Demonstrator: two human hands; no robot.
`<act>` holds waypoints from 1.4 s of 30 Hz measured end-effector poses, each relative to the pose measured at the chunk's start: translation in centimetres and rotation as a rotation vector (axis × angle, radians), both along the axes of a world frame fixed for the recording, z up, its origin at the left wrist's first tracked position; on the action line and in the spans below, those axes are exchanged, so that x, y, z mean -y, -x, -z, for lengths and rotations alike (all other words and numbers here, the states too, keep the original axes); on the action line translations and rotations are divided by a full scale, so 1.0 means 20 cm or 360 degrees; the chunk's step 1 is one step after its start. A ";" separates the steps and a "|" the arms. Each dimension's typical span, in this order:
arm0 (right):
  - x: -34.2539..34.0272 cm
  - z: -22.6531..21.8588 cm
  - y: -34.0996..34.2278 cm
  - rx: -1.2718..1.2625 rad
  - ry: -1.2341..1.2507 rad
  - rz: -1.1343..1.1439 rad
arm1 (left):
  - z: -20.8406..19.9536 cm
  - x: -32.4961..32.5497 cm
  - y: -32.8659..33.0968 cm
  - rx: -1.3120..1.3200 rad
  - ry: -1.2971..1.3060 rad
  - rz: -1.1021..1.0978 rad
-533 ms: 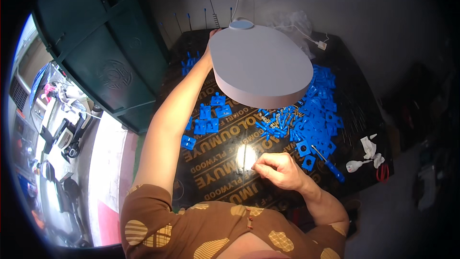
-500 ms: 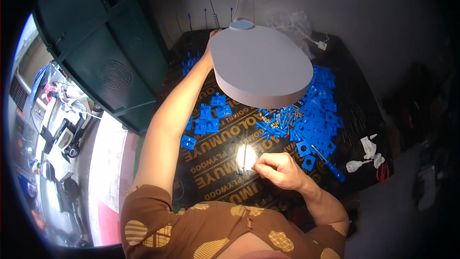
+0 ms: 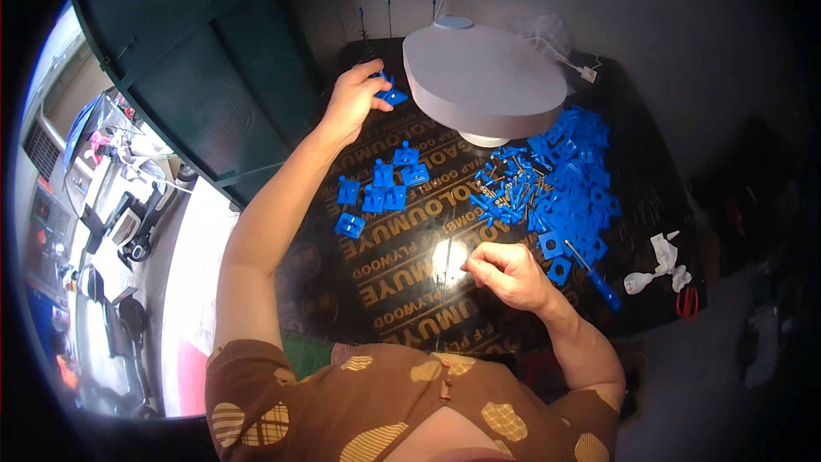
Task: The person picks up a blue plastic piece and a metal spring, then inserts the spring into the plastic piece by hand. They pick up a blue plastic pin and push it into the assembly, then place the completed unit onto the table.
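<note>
My left hand (image 3: 349, 101) reaches to the far left of the table, fingers apart and curved beside several upright blue plastic pieces (image 3: 392, 96); whether it touches them I cannot tell. My right hand (image 3: 511, 277) hovers over the near middle, thumb and fingers pinched together. Anything in that pinch is too small or hidden to name. Between the hands lies a loose group of blue plastic pieces with small knobs (image 3: 383, 173). To the right spreads a pile of flat blue plates with holes (image 3: 573, 180), beside a heap of small metal screw-like parts with blue ends (image 3: 510, 191).
A large white lamp-like fixture (image 3: 487, 77) overhangs the far middle of the dark printed plywood table (image 3: 410, 291). A blue-handled screwdriver (image 3: 601, 287), a white nozzle bottle (image 3: 643, 281) and red loops (image 3: 687, 302) lie at right. Blue-tipped rods (image 3: 389, 17) stand behind; a green metal door (image 3: 197, 60) is at left.
My left hand has come out from behind the white fixture and now shows beside the blue pieces. The view has shifted slightly. My right hand keeps its pinch near the bright spot.
</note>
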State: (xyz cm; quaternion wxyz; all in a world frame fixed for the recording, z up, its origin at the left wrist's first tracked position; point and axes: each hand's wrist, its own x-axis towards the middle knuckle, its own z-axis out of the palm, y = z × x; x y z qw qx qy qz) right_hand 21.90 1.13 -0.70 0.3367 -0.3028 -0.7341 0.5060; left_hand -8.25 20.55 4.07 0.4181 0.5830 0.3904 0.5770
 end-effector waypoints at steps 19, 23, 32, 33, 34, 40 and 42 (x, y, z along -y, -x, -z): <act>0.00 0.04 0.03 -0.0283 0.0646 -0.0130 | 0.04 1.23 -0.27 0.0223 0.1069 0.0738; 0.01 0.04 0.03 -0.0510 0.0749 -0.0078 | 0.04 1.15 -0.42 0.0052 0.0981 0.1008; -0.06 0.05 -0.01 -0.0883 0.0681 0.0323 | 0.13 0.97 -0.46 -0.0381 0.0286 0.0600; -0.08 0.06 -0.01 -0.0988 0.0671 0.0307 | 0.15 0.96 -0.45 -0.0239 0.0302 0.0538; -0.08 0.05 -0.02 -0.1029 0.0682 0.0341 | 0.18 0.96 -0.43 -0.0201 0.0374 0.0542; -0.09 0.06 -0.03 -0.1114 0.0681 0.0417 | 0.22 0.98 -0.40 0.0050 0.0779 0.0809; -0.09 0.05 -0.03 -0.1118 0.0688 0.0423 | 0.24 0.98 -0.39 0.0115 0.0819 0.0883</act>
